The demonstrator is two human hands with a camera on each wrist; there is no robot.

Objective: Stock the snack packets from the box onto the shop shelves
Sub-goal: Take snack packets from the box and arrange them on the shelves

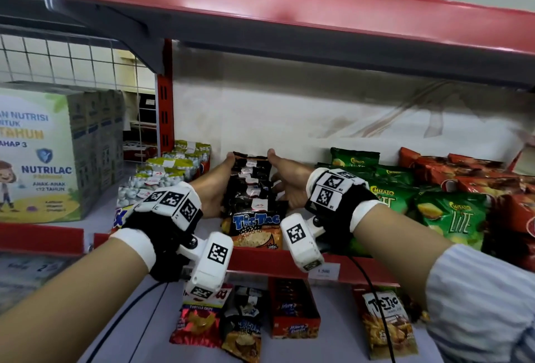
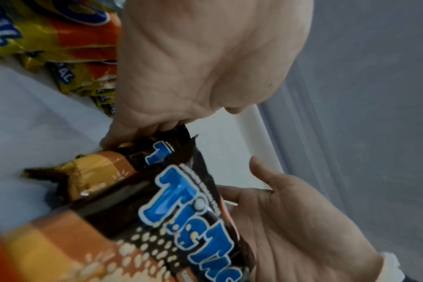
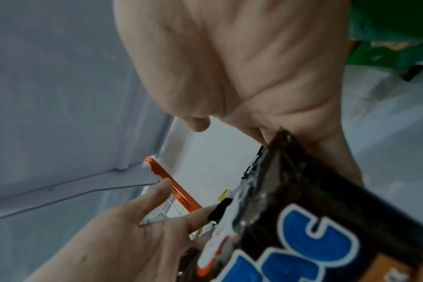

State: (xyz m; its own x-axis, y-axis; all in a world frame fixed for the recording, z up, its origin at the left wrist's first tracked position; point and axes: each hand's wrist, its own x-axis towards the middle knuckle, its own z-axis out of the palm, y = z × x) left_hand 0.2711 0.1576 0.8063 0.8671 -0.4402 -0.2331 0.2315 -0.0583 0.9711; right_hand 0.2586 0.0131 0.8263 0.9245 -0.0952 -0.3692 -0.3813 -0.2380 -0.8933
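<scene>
A row of black and orange Tic Tac snack packets (image 1: 252, 189) stands front to back on the middle shelf (image 1: 260, 261). My left hand (image 1: 220, 177) lies flat against the row's left side. My right hand (image 1: 285, 177) lies against its right side, so the packets sit squeezed between both palms. In the left wrist view my left hand (image 2: 193, 66) touches the rear packets with its fingers, and the front packet (image 2: 188, 209) fills the foreground. In the right wrist view my right hand (image 3: 254, 66) reaches behind the packet (image 3: 314, 219); its fingertips are hidden.
Green Chitato Lite bags (image 1: 451, 215) and red bags (image 1: 477, 174) crowd the shelf to the right. White and green packets (image 1: 168, 171) and a Nutrilac box (image 1: 43, 160) stand to the left. A red shelf (image 1: 289, 6) hangs overhead. More snack packets (image 1: 243, 328) lie on the shelf below.
</scene>
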